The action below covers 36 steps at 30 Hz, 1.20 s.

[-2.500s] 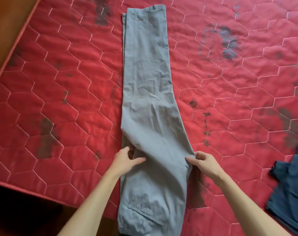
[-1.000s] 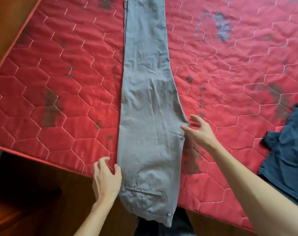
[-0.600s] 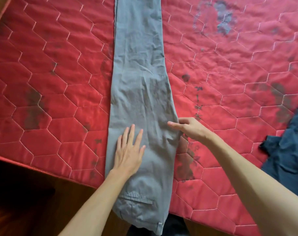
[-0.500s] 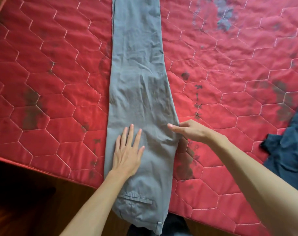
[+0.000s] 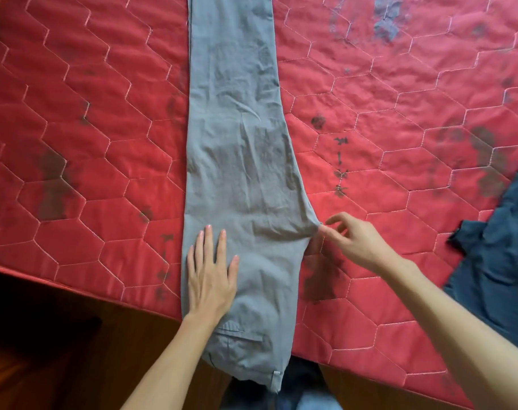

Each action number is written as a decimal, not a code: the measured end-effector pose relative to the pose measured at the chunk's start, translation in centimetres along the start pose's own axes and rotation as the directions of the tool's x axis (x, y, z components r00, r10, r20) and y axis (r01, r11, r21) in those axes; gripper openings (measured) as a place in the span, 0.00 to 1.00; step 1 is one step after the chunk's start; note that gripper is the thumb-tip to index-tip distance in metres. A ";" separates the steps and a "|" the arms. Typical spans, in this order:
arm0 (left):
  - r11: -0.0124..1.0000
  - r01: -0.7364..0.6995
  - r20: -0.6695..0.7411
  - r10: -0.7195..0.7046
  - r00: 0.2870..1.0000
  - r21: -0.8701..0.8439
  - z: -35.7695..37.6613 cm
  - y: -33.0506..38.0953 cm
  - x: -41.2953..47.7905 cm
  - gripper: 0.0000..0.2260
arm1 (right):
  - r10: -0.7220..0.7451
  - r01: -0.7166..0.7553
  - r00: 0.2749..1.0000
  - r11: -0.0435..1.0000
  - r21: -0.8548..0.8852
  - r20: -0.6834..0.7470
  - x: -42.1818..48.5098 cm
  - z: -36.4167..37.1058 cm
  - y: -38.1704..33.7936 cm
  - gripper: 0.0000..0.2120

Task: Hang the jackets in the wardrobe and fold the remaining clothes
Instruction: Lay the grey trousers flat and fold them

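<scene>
Grey trousers lie lengthwise on the red quilted mattress, folded leg on leg, with the waist end hanging over the near edge. My left hand presses flat on the fabric near the seat, fingers straight. My right hand pinches the pointed crotch corner at the trousers' right edge and pulls it outward. The leg ends run out of view at the top.
A dark blue garment lies crumpled at the right edge of the mattress. The mattress's near edge runs diagonally across the bottom, with a dark wooden floor below it. Dark stains mark the mattress cover.
My right hand has moved from resting on the trousers' right edge to pinching the crotch corner and drawing it rightward. My left hand stays pressed flat on the fabric.
</scene>
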<state>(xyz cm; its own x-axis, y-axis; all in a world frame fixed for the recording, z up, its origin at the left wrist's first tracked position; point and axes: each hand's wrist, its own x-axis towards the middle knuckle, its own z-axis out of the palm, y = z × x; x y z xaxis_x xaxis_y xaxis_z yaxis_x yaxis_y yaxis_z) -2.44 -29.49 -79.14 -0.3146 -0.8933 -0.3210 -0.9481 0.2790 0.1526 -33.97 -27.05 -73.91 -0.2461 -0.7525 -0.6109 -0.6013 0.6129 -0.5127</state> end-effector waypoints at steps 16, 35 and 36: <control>0.627 0.426 0.082 -0.501 0.862 -0.652 -0.4 -4.4 -11.2 0.21 | 0.323 -0.345 0.938 0.838 0.423 0.125 -15.8 17.9 -1.7 0.13; 0.339 0.617 0.608 -0.146 0.781 -0.710 -1.5 -7.2 -18.2 0.15 | 0.394 -0.345 0.919 0.810 0.474 -0.004 -22.2 19.2 -3.0 0.34; 0.364 0.596 0.581 -0.163 0.797 -0.716 -1.9 -7.2 -18.5 0.19 | 0.369 -0.313 0.928 0.835 0.453 -0.039 -22.7 19.1 -3.4 0.38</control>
<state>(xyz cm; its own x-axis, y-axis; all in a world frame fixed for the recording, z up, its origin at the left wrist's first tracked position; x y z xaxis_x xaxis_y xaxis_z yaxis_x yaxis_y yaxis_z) 10.31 -15.61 -72.51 -0.1237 -0.5528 -0.8241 -0.4994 -0.6829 0.5331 -11.83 -7.44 -69.83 -0.4800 -0.4815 -0.7333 -0.0801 0.8565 -0.5099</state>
